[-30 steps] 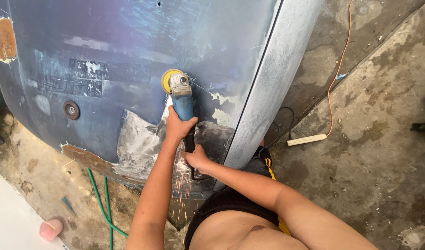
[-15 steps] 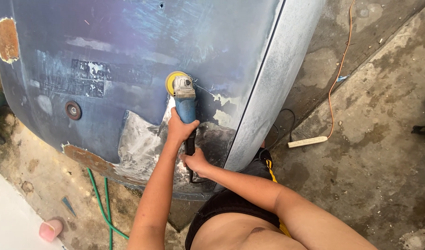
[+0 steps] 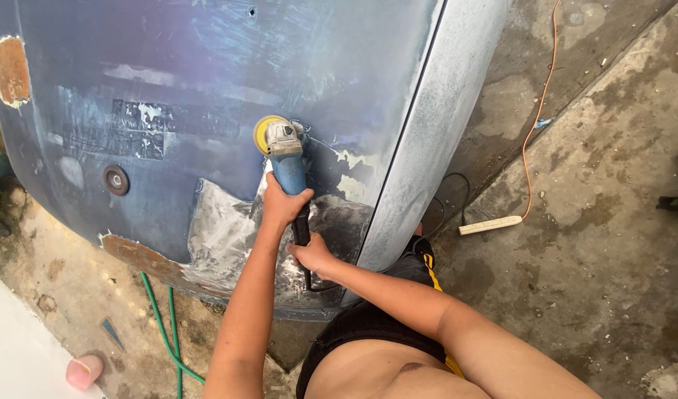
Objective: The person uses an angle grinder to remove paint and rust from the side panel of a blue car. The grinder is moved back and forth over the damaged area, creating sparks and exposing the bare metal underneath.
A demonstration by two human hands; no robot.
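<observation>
**Against the blue panel: both hands on the grinder**

Nearest the camera, the right hand (image 3: 314, 255) is clenched around the black rear handle, and just beyond it the left hand (image 3: 283, 205) grasps the body of the blue angle grinder (image 3: 287, 164). Farther on, its yellow sanding disc (image 3: 263, 133) presses against the blue car body panel (image 3: 206, 96). Right of the panel, a white power strip (image 3: 490, 225) lies on the concrete floor (image 3: 612, 222).

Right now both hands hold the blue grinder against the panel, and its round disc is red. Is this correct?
Not fully. In the head view the grinder's disc is yellow, not red. The rest holds: the left hand and right hand both grip the blue tool against the blue panel.
</observation>
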